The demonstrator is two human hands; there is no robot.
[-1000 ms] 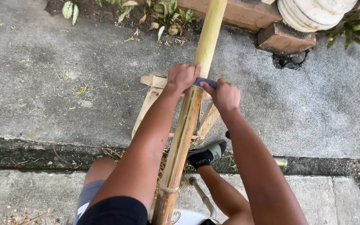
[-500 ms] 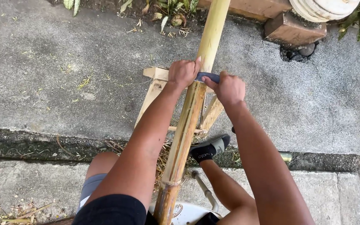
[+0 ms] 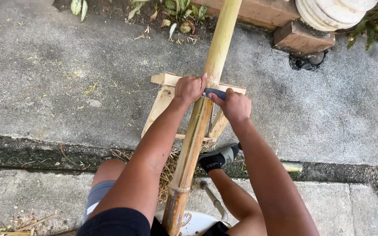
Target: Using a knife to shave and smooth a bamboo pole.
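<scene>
A long yellow-green bamboo pole (image 3: 217, 57) runs from between my legs away over a small wooden stand (image 3: 165, 94). A dark blue-handled blade tool (image 3: 215, 93) lies across the pole. My left hand (image 3: 190, 88) grips its left end, on the pole's left side. My right hand (image 3: 235, 105) is closed around the blue handle on the pole's right side. Near me, the pole's skin looks scraped and paler (image 3: 189, 157). The blade itself is hidden by the pole and my hands.
Rough concrete ground (image 3: 66, 87) surrounds the stand. A dirt-filled gap (image 3: 31, 153) with dry shavings (image 3: 169, 168) crosses in front of me. Wooden blocks (image 3: 300, 37), a pale round thing (image 3: 329, 11) and green plants (image 3: 176, 8) sit at the far edge. My shoe (image 3: 217, 158) rests right of the pole.
Both hands with the tool sit slightly farther along the pole than before. The view has shifted a little; arms stay stretched forward.
</scene>
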